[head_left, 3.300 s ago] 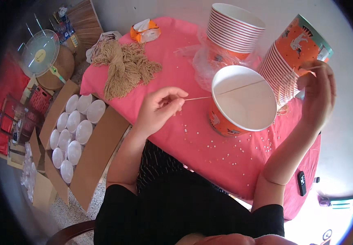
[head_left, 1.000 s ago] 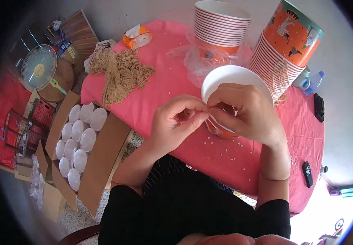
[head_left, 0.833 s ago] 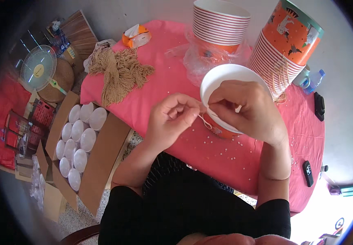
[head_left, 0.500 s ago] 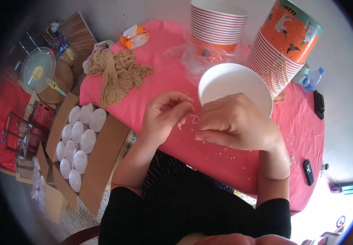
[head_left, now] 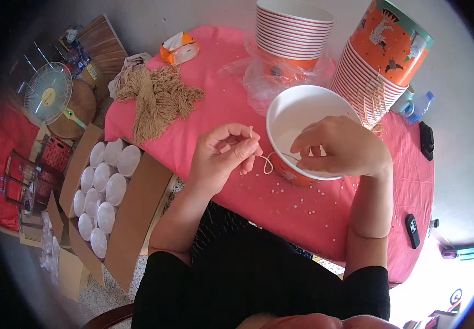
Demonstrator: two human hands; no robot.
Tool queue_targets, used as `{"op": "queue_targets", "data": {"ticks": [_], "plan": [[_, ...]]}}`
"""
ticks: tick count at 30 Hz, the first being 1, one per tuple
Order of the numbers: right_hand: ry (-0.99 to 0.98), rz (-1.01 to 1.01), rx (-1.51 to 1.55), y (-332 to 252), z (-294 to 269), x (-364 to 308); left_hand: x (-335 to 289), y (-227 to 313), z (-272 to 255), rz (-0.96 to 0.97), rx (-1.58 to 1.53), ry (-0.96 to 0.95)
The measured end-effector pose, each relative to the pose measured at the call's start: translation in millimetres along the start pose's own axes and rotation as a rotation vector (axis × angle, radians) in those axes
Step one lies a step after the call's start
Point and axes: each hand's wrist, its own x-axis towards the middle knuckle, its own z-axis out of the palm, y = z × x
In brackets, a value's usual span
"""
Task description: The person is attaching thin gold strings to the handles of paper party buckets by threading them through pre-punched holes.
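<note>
One slack string (head_left: 269, 165), its loop near the left hand (head_left: 220, 159)

Head view: the left hand pinches one end of the string between thumb and forefinger, a short tip standing above the grip; from there the string runs rightward, droops in a small loop just beside the pinch, then seems to pass over the near-left rim of the bucket (head_left: 288, 112) toward the right hand (head_left: 346, 145); its long axis is thus sideways, the loop nearer the left fingers than the right; the right fingers hang over the bucket, thumb and forefinger a little parted; whether they grip the string cannot be told; the string is thin, cream and curled, in the air above the pink worktop (head_left: 220, 93), well apart from the tan bundle (head_left: 155, 98).
</note>
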Motion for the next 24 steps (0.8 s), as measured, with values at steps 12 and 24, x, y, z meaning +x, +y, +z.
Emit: {"op": "queue_targets", "data": {"ticks": [12,24], "plan": [[0.263,0.069,0.193,-14,-7,3,2,11,14,0.061,0.311,0.084],[0.481,-0.066,0.284,-23,2,10,8,24,38,0.016,0.399,-0.144]]}}
